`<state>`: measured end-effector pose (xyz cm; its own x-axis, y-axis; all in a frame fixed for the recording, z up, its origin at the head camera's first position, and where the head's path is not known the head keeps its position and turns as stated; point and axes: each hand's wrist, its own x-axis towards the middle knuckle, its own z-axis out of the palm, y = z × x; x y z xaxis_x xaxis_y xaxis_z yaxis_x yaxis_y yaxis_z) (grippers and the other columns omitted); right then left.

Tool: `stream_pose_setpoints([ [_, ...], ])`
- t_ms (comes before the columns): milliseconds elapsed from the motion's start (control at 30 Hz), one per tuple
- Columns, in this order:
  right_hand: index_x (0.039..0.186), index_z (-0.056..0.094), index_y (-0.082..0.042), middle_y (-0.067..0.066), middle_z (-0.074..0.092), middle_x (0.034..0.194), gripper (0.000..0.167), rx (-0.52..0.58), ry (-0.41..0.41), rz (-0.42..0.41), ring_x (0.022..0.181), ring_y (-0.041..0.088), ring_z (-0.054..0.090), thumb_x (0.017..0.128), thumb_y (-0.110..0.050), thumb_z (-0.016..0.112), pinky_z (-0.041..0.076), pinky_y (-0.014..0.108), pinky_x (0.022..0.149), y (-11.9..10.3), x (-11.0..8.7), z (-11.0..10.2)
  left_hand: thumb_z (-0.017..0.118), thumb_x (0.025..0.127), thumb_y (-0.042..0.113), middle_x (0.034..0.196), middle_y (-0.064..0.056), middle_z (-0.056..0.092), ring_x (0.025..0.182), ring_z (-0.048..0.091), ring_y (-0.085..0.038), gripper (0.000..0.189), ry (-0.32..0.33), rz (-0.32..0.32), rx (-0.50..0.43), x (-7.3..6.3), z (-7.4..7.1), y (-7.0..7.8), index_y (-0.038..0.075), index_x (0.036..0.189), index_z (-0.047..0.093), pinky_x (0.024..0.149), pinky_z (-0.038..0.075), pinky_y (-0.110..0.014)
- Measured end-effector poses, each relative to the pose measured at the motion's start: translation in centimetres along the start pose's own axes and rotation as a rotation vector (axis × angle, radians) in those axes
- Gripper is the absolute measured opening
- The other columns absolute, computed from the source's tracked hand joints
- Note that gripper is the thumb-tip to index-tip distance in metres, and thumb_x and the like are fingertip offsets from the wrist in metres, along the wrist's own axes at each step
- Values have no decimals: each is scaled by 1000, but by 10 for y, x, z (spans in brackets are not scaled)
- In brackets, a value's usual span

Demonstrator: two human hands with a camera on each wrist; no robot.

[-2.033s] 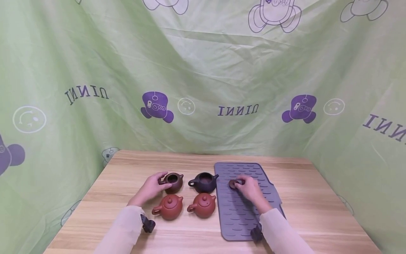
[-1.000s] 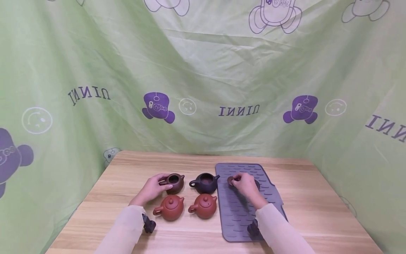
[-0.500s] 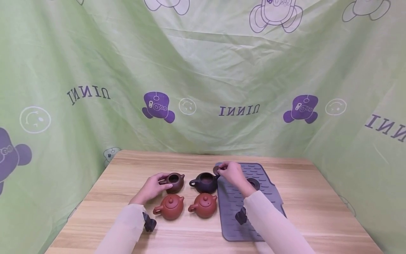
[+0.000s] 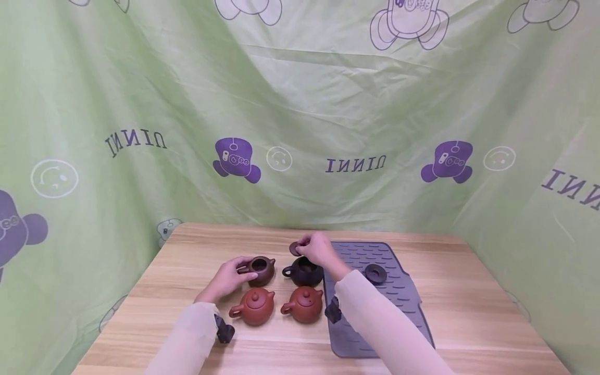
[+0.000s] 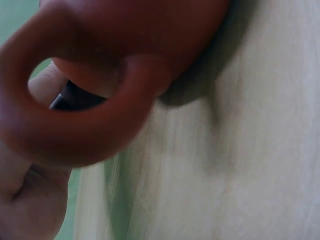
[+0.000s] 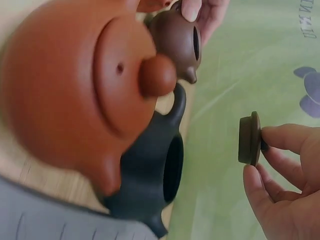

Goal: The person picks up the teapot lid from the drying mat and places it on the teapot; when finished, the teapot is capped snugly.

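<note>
My left hand [image 4: 227, 278] holds the dark brown teapot [image 4: 265, 273] at its handle side, thumb in front and fingers behind. That teapot stands lidless on the table, its round mouth showing. My right hand [image 4: 320, 250] pinches a brown teapot lid [image 4: 294, 249] by its knob, up above the lidless black teapot [image 4: 307, 276]. In the right wrist view the lid [image 6: 246, 141] is seen edge-on, its inner collar facing away from the fingers. A reddish teapot's handle [image 5: 75, 142] blocks much of the left wrist view, with part of the left hand behind it.
Two lidded reddish teapots, one at left [image 4: 255, 312] and one at right [image 4: 305, 310], stand in front of the dark pair. A grey ridged mat [image 4: 356, 333] lies at right, bearing a black lid [image 4: 375, 274]. Green printed cloth [image 4: 300, 198] hangs behind the wooden table [image 4: 469, 312].
My right hand has lifted the brown lid off the mat and carried it left, over past the black teapot, uncovering the black lid. My left hand stays at the brown teapot.
</note>
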<state>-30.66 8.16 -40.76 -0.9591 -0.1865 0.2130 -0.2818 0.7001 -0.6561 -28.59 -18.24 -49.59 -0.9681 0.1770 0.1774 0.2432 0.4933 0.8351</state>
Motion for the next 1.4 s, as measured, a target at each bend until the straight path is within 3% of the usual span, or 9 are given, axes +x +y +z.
stream_pose_setpoints([
  [200, 87, 74, -4, 1, 69, 81, 9, 36, -34, 10, 81, 18, 62, 80, -9, 77, 50, 30, 77, -19, 5, 11, 80, 81, 13, 117, -18, 65, 108, 60, -33, 51, 5, -14, 14, 2, 2, -2, -1, 126, 61, 91, 50, -45],
  [367, 85, 73, -4, 2, 68, 79, 8, 52, -56, 36, 75, 16, 59, 80, -9, 77, 50, 27, 70, -30, 7, 27, 80, 81, 12, 116, -17, 65, 107, 60, -30, 49, 11, 3, 32, 1, 2, -1, -1, 125, 62, 89, 50, -44],
  [667, 87, 76, -8, -1, 69, 80, 8, 45, -87, 33, 74, 13, 59, 81, -13, 79, 49, 24, 69, -38, 9, 57, 78, 84, 12, 119, -19, 64, 111, 61, -33, 49, -25, 6, -41, 0, 2, -4, -3, 126, 60, 95, 49, -44],
  [900, 85, 74, -9, -2, 68, 81, 7, 48, -101, 32, 82, 15, 61, 81, -13, 79, 49, 25, 76, -45, 9, 74, 78, 83, 12, 119, -20, 64, 111, 60, -35, 50, -15, 7, -17, 0, 1, -4, -5, 126, 59, 96, 47, -47],
  [1400, 86, 73, -9, -1, 67, 80, 9, 0, -81, 33, 84, 18, 63, 81, -12, 80, 50, 28, 79, -44, 4, 95, 79, 82, 10, 116, -18, 65, 109, 60, -33, 47, 1, 10, 8, 0, 1, -4, -4, 124, 61, 97, 45, -49],
])
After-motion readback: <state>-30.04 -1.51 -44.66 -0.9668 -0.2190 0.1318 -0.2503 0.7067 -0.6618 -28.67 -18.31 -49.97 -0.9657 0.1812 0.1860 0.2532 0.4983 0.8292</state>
